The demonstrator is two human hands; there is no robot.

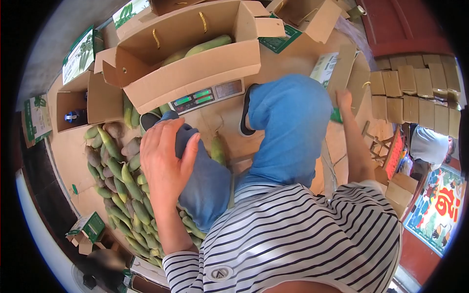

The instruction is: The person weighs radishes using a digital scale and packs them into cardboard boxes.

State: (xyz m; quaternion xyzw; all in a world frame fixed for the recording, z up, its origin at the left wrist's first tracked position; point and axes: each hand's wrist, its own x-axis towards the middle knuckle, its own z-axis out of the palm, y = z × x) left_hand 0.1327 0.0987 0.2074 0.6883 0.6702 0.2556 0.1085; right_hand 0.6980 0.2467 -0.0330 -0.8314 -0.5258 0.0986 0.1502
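Note:
My left hand (163,154) rests on my knee, its fingers lying together and the thumb apart, holding nothing. On the other side, my right hand (344,100) reaches down at the edge of a cardboard box (352,80) with a green and white side; its fingers are too small and partly hidden to read. In front of my legs an open carton (190,75) with yellow cord handles stands over a digital scale (205,96) with lit green displays. Long green vegetables (210,45) lie inside the carton.
A big pile of green vegetables (129,195) covers the floor at the left. Beside it stands an open box (73,110) with a blue item in it. Stacked cartons (415,80) line the right, where another person (429,145) bends over. More boxes stand behind.

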